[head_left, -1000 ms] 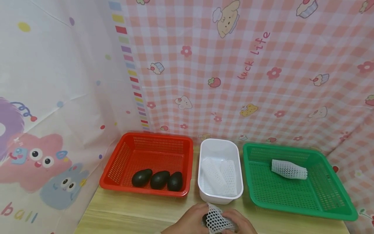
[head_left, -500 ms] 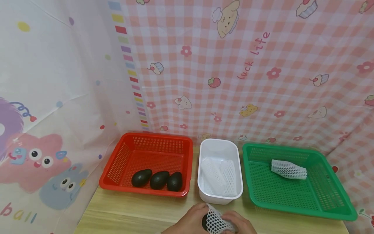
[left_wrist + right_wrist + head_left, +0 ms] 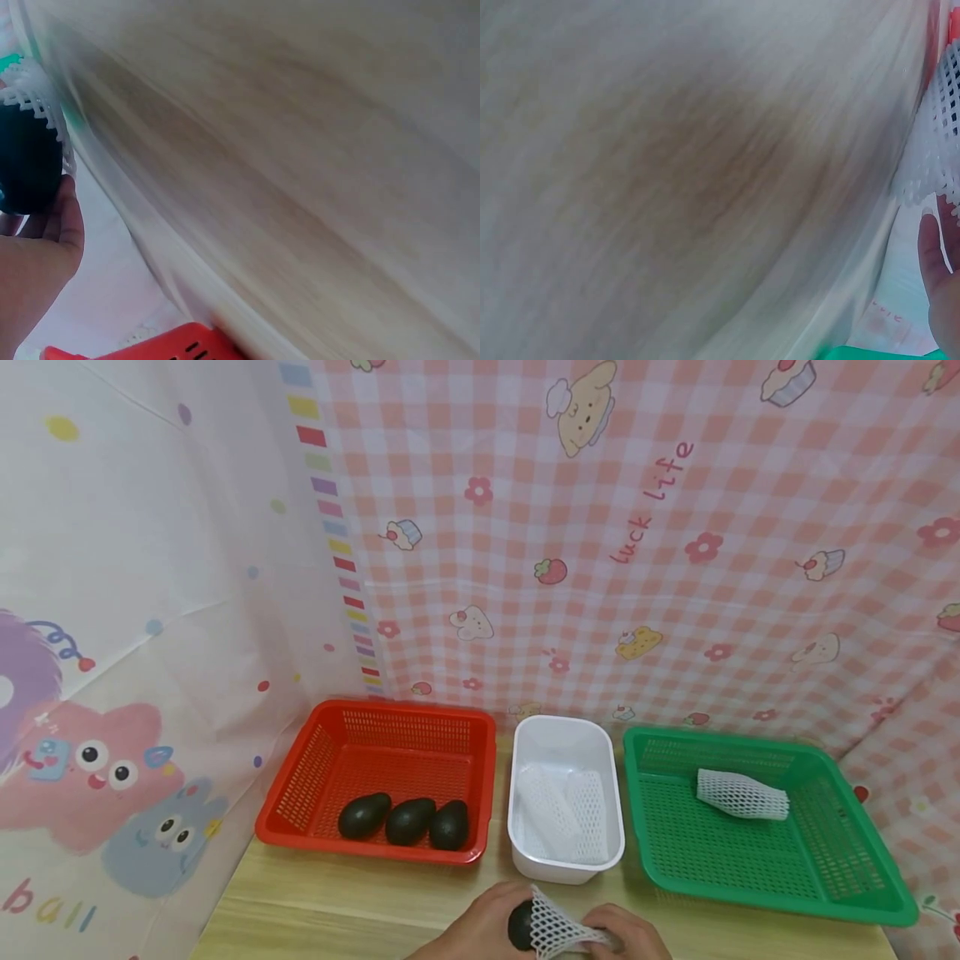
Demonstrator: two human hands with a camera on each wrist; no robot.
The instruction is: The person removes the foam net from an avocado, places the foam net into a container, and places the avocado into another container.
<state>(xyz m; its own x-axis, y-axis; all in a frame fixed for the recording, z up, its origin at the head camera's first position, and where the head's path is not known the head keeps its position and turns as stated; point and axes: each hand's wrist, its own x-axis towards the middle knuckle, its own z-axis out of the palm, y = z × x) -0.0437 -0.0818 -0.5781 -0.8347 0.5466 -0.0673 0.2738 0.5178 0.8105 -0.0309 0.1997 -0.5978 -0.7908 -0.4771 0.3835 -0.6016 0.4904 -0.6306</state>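
Note:
My left hand (image 3: 480,928) grips a dark avocado (image 3: 520,927) at the front edge of the head view. A white foam net sleeve (image 3: 553,932) covers the avocado's right part and leaves its left end bare. The sleeve narrows toward my right hand (image 3: 632,933), which pinches its far end. In the left wrist view, fingers (image 3: 69,217) curl under the bare avocado (image 3: 28,161), with the net's edge above. The right wrist view catches the sleeve (image 3: 937,142) and part of the right hand (image 3: 946,300) at its edge.
A red basket (image 3: 375,850) holds several avocados (image 3: 409,822). Beside it, a white tub (image 3: 566,870) contains flattened net sleeves (image 3: 551,814). The green basket (image 3: 750,893) at right holds one net-wrapped item (image 3: 742,795). All stand on a wooden table (image 3: 337,902) before a checked curtain (image 3: 525,527).
My right hand has moved slightly right, drawing the sleeve's end out narrower. More of the avocado's dark left end shows now. Baskets and tub stay put.

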